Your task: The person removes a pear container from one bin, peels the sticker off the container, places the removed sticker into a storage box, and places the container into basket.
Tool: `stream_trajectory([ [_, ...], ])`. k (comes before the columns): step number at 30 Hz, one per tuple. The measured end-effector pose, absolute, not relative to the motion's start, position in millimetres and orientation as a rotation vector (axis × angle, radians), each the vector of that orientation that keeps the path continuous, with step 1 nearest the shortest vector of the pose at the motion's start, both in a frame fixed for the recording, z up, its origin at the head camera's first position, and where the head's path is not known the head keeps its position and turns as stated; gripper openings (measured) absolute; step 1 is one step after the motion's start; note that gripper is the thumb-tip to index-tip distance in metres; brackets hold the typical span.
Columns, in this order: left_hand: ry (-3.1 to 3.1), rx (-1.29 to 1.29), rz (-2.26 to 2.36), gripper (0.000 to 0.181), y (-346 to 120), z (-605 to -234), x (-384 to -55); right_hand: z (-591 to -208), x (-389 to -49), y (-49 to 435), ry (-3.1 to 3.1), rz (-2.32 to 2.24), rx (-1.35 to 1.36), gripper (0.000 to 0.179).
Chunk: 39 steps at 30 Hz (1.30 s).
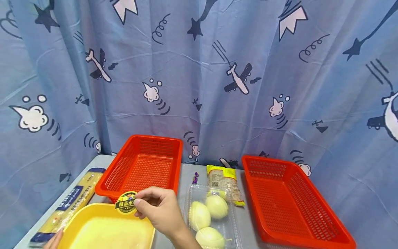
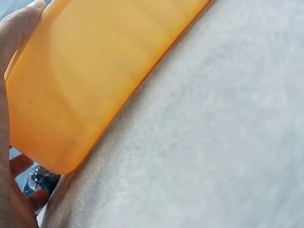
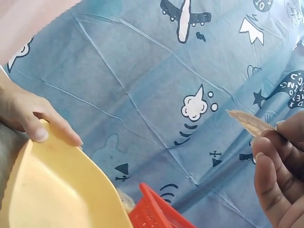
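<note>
My right hand (image 1: 163, 209) pinches a round black, yellow and green label (image 1: 125, 199) with Chinese writing, raised above the yellow basin (image 1: 112, 228). Edge-on in the right wrist view, the label (image 3: 251, 123) looks thin and slightly bent between thumb and fingers. At the basin's left side, my left hand (image 3: 35, 111) grips the rim, thumb on one side and fingers on the other. The left wrist view shows the outer wall of the basin (image 2: 80, 90) against that hand. Only a little of the left hand appears in the head view.
A red basket (image 1: 153, 166) stands behind the basin, another red basket (image 1: 286, 204) at right. Between them lie a clear box (image 1: 228, 226) of pale round fruit, a yellow-topped packet (image 1: 222, 176) and a purple-wrapped sweet (image 1: 195, 178). A noodle pack (image 1: 69, 204) lies left.
</note>
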<state>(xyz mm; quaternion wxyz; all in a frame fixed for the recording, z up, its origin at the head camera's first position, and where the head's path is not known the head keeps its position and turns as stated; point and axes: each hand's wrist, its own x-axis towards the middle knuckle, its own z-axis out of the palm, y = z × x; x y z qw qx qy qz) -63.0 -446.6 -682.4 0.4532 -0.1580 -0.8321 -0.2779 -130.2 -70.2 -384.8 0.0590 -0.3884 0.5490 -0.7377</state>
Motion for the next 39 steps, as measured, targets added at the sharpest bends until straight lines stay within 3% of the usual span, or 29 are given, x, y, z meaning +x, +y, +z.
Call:
stream_trajectory([
  [7, -2.052, -0.324, -0.711, 0.061, -458.7, -717.0, -64.8, -390.6, -130.9, -84.6, 1.654, -2.22, -1.075, 0.013],
  [21, -2.097, -0.364, -0.697, 0.063, -452.7, -694.4, -62.4, -418.0, -131.4, -103.6, 1.612, -2.179, -0.976, 0.012],
  [27, -2.127, -0.295, -0.661, 0.069, -450.8, -698.6, -58.3, -430.0, -132.0, -112.7, 1.608, -2.158, -0.932, 0.012],
  [39, -2.125, -0.122, -0.709, 0.077, -412.7, -665.7, -45.9, -462.1, -134.6, -127.8, 1.669, -2.118, -0.7, 0.009],
])
